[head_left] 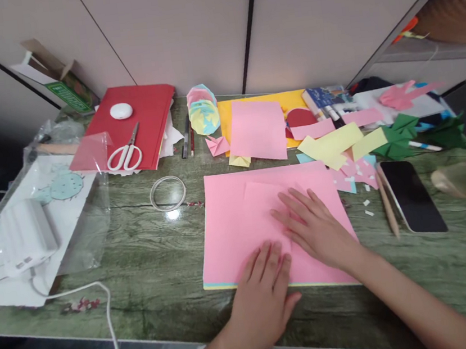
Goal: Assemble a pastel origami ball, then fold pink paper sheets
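Note:
A stack of pink paper sheets (231, 225) lies on the green table (154, 263) in front of me. On top of it sits a smaller folded pink sheet (264, 199). My right hand (318, 226) lies flat on that folded sheet, fingers spread and pointing left. My left hand (265, 295) rests flat on the stack's near edge, fingers stretched forward, almost touching the right hand. Neither hand grips anything.
White scissors (125, 152) and a white round object (121, 110) lie on a red folder (142, 123) at the back left. A white charger (26, 236) with cable is at left, a phone (413, 196) at right, coloured paper scraps (331, 145) behind.

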Demonstrator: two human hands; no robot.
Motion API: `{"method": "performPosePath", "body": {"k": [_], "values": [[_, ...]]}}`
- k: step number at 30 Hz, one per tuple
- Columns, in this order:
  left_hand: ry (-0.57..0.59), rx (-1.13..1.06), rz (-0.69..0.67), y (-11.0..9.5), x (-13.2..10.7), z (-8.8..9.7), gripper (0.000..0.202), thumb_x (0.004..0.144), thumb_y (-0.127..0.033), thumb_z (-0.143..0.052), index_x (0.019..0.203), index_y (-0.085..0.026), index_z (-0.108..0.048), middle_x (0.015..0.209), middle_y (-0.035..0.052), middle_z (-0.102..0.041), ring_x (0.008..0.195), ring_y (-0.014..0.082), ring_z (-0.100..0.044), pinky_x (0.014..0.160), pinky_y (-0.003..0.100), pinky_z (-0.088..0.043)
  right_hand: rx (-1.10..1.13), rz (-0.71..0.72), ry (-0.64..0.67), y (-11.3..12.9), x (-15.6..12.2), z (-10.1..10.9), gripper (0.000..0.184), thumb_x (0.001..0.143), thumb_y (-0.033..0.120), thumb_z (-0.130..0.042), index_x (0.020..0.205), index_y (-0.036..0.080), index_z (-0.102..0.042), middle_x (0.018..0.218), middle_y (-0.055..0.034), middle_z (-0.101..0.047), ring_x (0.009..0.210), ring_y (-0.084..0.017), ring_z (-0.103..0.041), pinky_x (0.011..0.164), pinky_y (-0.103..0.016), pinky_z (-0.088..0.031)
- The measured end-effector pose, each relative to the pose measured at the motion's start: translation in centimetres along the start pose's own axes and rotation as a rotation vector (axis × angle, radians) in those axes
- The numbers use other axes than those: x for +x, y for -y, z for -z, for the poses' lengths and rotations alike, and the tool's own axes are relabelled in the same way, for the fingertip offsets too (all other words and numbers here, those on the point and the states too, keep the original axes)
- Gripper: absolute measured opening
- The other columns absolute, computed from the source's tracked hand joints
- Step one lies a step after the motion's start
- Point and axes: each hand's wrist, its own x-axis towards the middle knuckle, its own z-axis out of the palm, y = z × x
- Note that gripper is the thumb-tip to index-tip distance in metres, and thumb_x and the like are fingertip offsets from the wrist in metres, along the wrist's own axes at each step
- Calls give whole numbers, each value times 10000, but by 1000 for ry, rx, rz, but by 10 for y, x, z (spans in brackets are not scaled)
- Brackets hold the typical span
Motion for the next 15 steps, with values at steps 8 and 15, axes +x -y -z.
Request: {"method": "performPosePath", "body": {"k": [8, 15], "values": [[-131, -111, -181, 4, -1, 10, 316, 892, -212, -423, 1169, -116, -541, 1278, 106, -549, 1224, 241, -453, 1009, 382, -398, 144, -20, 56, 6, -14, -2, 537, 874, 345, -468, 1380, 208, -349, 1471, -98, -287, 1376, -245, -166, 1089, -529, -225], [-114, 47, 54, 43, 10, 28, 341, 889, -206, -437, 1209, -115, -510, 1337, 143, -483, 1250, 283, -414, 1012, 465, -387, 124, 16, 82, -1, -17, -1, 522, 872, 364, -475, 1360, 204, -387, 1474, -79, -283, 1383, -245, -131, 1102, -518, -201]]}}
